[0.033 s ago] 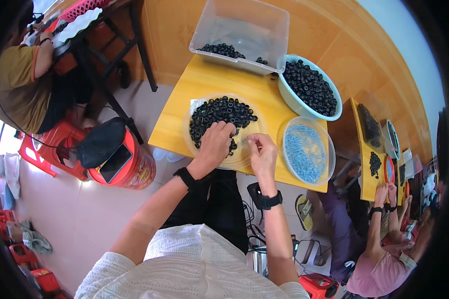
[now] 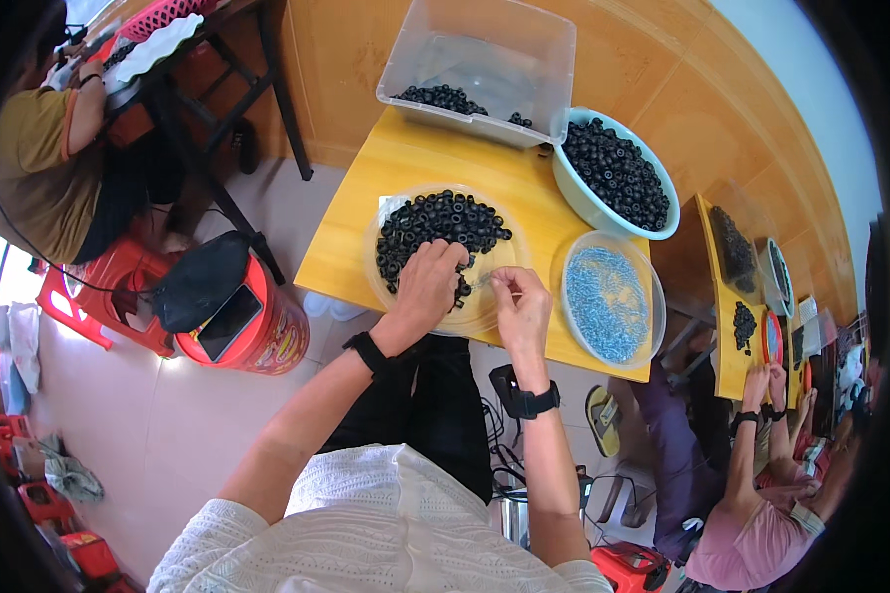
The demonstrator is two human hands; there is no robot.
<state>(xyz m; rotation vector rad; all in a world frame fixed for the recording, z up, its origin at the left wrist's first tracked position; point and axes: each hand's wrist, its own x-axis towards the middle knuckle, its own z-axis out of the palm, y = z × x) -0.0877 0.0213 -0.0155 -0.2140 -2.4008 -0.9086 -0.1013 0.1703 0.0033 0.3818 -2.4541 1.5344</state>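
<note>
A round, clear shallow tray holds a pile of small black ring-shaped parts. Over the near side of this pile lies my left hand, its fingers curled down among the rings; what they grip is hidden. Just to its right, my right hand is closed in a pinch above the tray's edge, with a small thin pale piece at its fingertips. Beside that hand, on the right, a second round clear tray contains many small thin blue pieces.
Behind the trays on the yellow table stand a clear plastic bin and a light blue bowl, both with black rings. A red bucket carrying a phone is at left. Other people work at both sides.
</note>
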